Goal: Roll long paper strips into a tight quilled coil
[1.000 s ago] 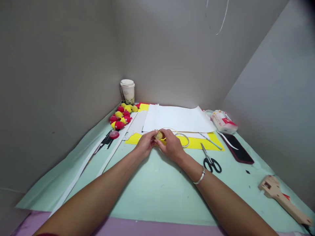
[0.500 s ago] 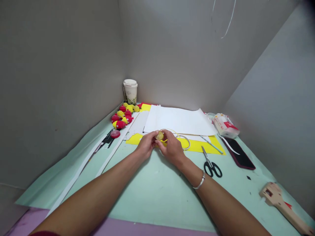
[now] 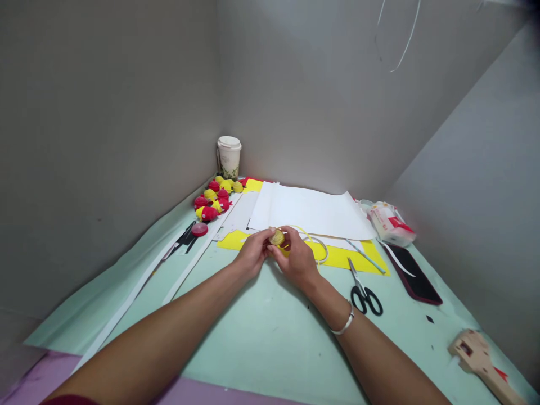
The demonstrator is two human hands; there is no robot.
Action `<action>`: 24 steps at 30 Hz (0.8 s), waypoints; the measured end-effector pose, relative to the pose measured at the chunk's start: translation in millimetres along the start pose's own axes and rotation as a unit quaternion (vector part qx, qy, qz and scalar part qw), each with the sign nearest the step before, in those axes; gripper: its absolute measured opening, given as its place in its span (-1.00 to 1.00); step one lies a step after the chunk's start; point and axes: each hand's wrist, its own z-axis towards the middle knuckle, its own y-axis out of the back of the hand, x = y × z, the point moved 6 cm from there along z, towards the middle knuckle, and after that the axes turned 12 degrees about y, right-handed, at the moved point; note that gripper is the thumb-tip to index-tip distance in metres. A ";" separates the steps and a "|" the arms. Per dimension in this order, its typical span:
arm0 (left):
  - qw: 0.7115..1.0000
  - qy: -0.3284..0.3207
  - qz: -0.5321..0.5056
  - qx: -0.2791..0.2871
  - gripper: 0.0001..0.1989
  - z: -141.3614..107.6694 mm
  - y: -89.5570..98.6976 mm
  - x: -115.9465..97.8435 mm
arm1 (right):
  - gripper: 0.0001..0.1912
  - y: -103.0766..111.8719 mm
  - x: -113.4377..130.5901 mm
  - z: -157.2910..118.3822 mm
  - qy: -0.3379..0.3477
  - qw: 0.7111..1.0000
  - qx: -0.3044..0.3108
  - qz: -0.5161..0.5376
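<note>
Between my two hands, over the middle of the table, is a small round yellow paper coil (image 3: pixel 277 237). My left hand (image 3: pixel 255 250) pinches its left side with thumb and fingers. The fingers of my right hand (image 3: pixel 295 256) close on it from the right, hiding part of its edge. A thin yellow strip (image 3: pixel 302 229) loops out past my right fingers. Just beyond that hand lies a pale ring-shaped roll (image 3: pixel 324 250), partly covered. Yellow sheets (image 3: pixel 340 260) and a large white sheet (image 3: pixel 312 211) lie behind the hands.
Several red and yellow coiled pieces (image 3: pixel 207 213) sit at the back left by a lidded cup (image 3: pixel 229 157). Right of my hands are black-handled scissors (image 3: pixel 366 298), a pale blue stick (image 3: pixel 366 257), a phone (image 3: pixel 415 275), a tissue pack (image 3: pixel 392 224) and a glue gun (image 3: pixel 476 354).
The view has shifted slightly, so the table items appear a little displaced. Both hands stay on the yellow coil, which seems turned a little between the fingers.
</note>
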 end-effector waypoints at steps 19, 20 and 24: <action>1.000 0.001 -0.001 0.000 -0.80 -2.1 -0.1 -1.8 | -0.54 -1.6 -2.7 -2.6 -0.022 0.999 0.014 0.034; 1.000 0.002 -0.001 0.000 -0.80 -1.8 0.1 -1.4 | -0.55 -1.3 -3.2 -2.5 -0.022 0.999 0.012 0.034; 1.000 -0.002 0.010 0.001 -0.80 -1.8 -0.6 -1.1 | -0.60 -0.2 -4.2 -2.1 -0.014 0.999 0.006 0.032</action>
